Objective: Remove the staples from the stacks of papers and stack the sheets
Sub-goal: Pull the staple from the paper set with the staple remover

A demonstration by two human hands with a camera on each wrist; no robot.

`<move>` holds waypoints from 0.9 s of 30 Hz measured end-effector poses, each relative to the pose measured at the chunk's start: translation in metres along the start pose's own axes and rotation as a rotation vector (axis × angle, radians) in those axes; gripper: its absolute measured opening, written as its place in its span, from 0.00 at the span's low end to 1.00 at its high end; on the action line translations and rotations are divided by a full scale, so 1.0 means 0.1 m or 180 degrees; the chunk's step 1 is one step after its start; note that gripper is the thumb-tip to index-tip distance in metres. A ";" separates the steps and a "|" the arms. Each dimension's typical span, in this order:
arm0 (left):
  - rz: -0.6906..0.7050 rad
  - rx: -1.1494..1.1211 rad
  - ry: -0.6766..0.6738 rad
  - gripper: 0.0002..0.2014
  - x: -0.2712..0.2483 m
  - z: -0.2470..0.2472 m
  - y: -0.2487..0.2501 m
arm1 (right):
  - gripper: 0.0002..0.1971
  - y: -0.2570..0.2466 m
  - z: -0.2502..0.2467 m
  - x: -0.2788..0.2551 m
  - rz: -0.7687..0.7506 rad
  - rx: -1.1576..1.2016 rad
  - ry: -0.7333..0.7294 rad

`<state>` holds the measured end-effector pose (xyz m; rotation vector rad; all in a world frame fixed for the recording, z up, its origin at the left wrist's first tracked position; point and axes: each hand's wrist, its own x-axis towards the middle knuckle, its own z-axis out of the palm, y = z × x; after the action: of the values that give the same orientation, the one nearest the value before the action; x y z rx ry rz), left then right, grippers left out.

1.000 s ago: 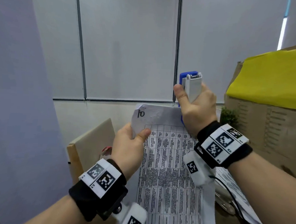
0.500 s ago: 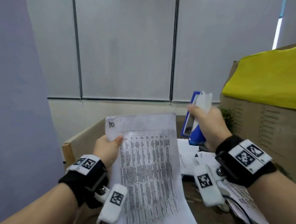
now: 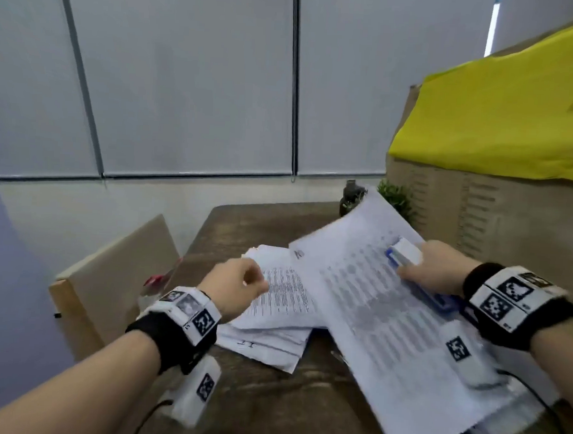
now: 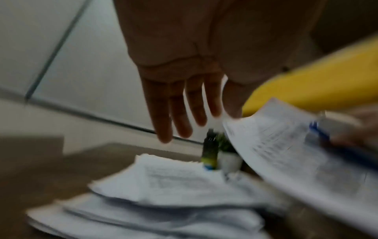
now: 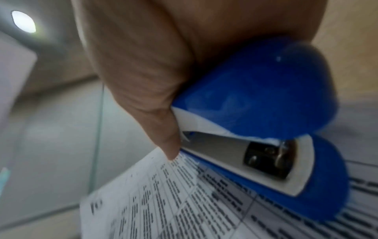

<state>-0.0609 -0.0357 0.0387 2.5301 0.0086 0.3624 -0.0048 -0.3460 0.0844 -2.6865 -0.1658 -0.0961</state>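
While right hand (image 3: 438,274) grips blue stapler (image 3: 406,254) atop loose sheet (image 3: 373,307), left hand (image 3: 231,287) empty, fingers (image 4: 175,113) spread just above pile (image 3: 274,299); best square edges before dropping.

both forearms are bare, with no sleeves. each wrist wears a wide black band (image 3: 169,340) topped by a white block printed with black-and-white square code markers (image 3: 511,296). under each wrist hangs a small white camera box carrying one more such marker (image 3: 458,348), the left one (image 3: 203,386) likewise. a thin black cable (image 3: 544,404) trails from the right box, and another runs from the left box.
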 end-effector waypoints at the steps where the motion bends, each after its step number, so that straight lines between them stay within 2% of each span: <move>1: 0.0034 0.0668 -0.0309 0.05 0.04 0.04 -0.09 | 0.12 0.13 0.02 0.13 0.0115 -0.0417 -0.0048; 2: 0.0027 0.1164 -0.0625 0.06 0.06 0.08 -0.15 | 0.12 0.24 0.06 0.25 0.0225 -0.0771 -0.0111; 4: 0.0010 0.1707 -0.1143 0.15 0.14 0.19 -0.29 | 0.12 0.49 0.24 0.53 0.0500 -0.1152 -0.0365; 7: 0.0046 0.1798 -0.1387 0.22 0.28 0.37 -0.40 | 0.14 0.73 0.57 0.81 0.0698 -0.1278 -0.0660; 9: 0.0029 0.1733 -0.1439 0.24 0.38 0.48 -0.42 | 0.15 0.69 0.71 0.83 0.0416 -0.1389 -0.0630; 12: -0.0015 0.1828 -0.1657 0.23 0.51 0.61 -0.36 | 0.21 0.50 0.85 0.79 0.0008 -0.1241 -0.1043; 14: 0.0014 0.1940 -0.1653 0.16 0.56 0.64 -0.33 | 0.28 0.45 0.91 0.78 -0.0039 -0.1425 -0.1141; 17: 0.0056 0.2050 -0.1425 0.07 0.59 0.65 -0.32 | 0.24 0.36 0.88 0.72 -0.0163 -0.1404 -0.0699; 19: 0.0067 0.2127 -0.1198 0.07 0.54 0.59 -0.27 | 0.21 0.24 0.83 0.60 -0.0328 -0.0908 -0.0405; 20: 0.0021 0.2107 -0.1084 0.07 0.52 0.54 -0.25 | 0.21 0.17 0.82 0.51 -0.0403 -0.0614 -0.0412; 22: -0.0088 0.1962 -0.0942 0.06 0.46 0.41 -0.22 | 0.22 -0.03 0.82 0.20 -0.0601 -0.0526 -0.0799; 24: -0.0117 0.1857 -0.0920 0.04 0.35 0.26 -0.17 | 0.20 -0.19 0.86 -0.12 -0.0805 -0.1135 -0.1392; 25: -0.0083 0.1811 -0.0970 0.04 0.26 0.18 -0.15 | 0.16 -0.25 0.88 -0.24 -0.0851 -0.1460 -0.1574; 27: 0.0001 0.1691 -0.1251 0.04 0.04 0.04 -0.11 | 0.09 -0.31 0.92 -0.33 -0.0845 -0.1682 -0.1582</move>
<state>-0.0551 -0.0287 0.0307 3.0835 -0.0537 -0.1708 -0.0378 -0.2818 0.0119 -3.1408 -0.7417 0.5217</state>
